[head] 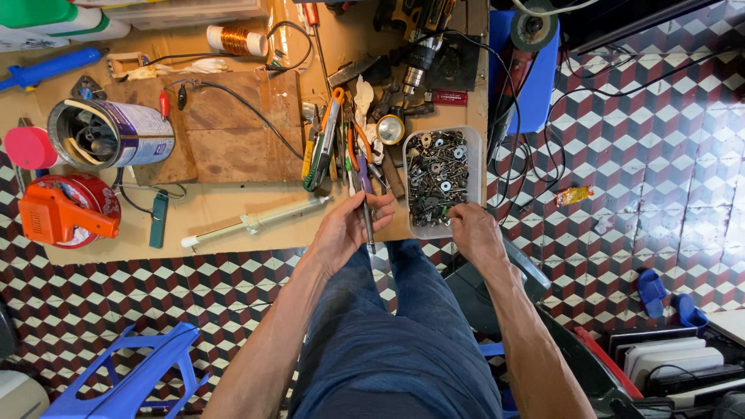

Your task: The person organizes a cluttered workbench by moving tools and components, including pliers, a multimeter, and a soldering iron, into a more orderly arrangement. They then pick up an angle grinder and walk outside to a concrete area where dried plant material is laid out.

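Note:
My left hand point(345, 229) is closed around a thin screwdriver point(365, 203) with a purple handle, its dark shaft pointing down toward my lap. My right hand point(472, 226) rests at the near edge of a clear plastic tray point(474, 167) full of screws, washers and nuts, fingertips pinched among the loose hardware; whether it holds a piece is hidden. Both hands hover over the front edge of a low wooden board point(225, 209). My legs in blue jeans point(388, 334) stretch below.
A pile of pliers and screwdrivers point(334, 143) lies left of the tray. A white syringe-like tube point(256, 223), an open tin can point(109, 133), a red-orange tool point(66, 211), a drill point(419, 46) and cables crowd the board. A blue stool point(128, 380) stands on the tiled floor.

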